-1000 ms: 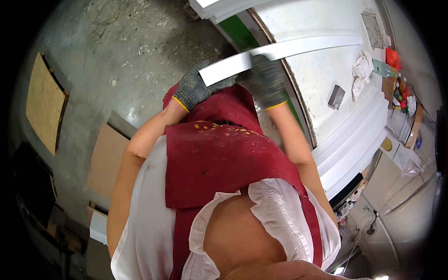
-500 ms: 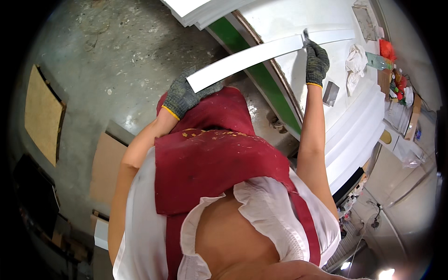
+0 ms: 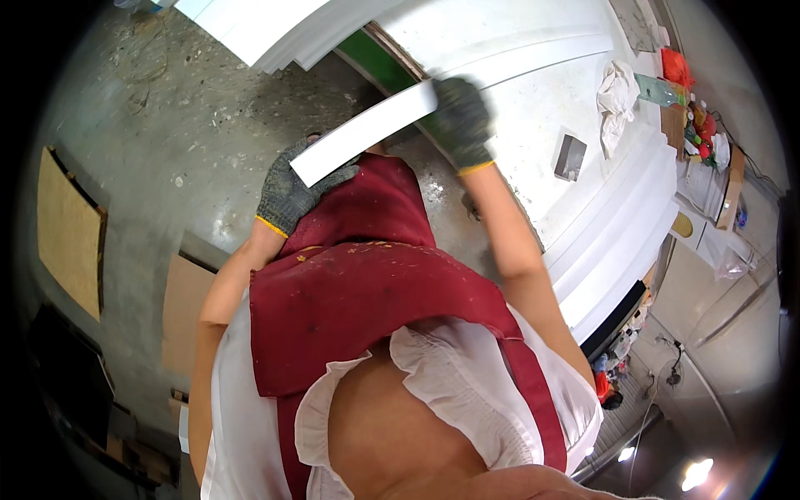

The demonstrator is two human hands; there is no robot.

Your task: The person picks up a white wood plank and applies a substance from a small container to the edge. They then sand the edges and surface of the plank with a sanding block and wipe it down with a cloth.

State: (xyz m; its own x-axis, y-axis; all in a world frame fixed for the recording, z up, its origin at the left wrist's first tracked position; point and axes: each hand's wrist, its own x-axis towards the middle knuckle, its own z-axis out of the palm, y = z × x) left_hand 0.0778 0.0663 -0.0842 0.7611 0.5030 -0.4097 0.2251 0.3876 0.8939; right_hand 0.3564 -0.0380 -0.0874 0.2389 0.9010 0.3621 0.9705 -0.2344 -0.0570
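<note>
Underfoot, the grey concrete floor (image 3: 192, 142), flecked with pale spots, spreads across the left side. Next comes a worktable (image 3: 521, 196) with a white top and a green side, standing ahead and to the right of the person, whose dark red apron (image 3: 375, 287) covers chest and lap. A pile of white boards (image 3: 267, 29) rises at the far left end of the table, and long white lengths (image 3: 612, 237) lie layered along its near right part. Over on the left I can see a plywood panel (image 3: 68, 233) and a brown board (image 3: 185, 312).

One white strip (image 3: 362, 137) slants from above the lap to the tabletop, its far part lying there. Its near end rests in the gloved left hand (image 3: 292, 187), fingers curled around it from below. Farther along, the right hand (image 3: 462, 117), gloved too, is over the strip at the table's edge; it is blurred, and I can't tell how its fingers are set or whether they hold anything.

Beyond lie a crumpled white cloth (image 3: 617, 96), a greenish bottle (image 3: 658, 89) and, smallest, a grey rectangular piece (image 3: 570, 157).
</note>
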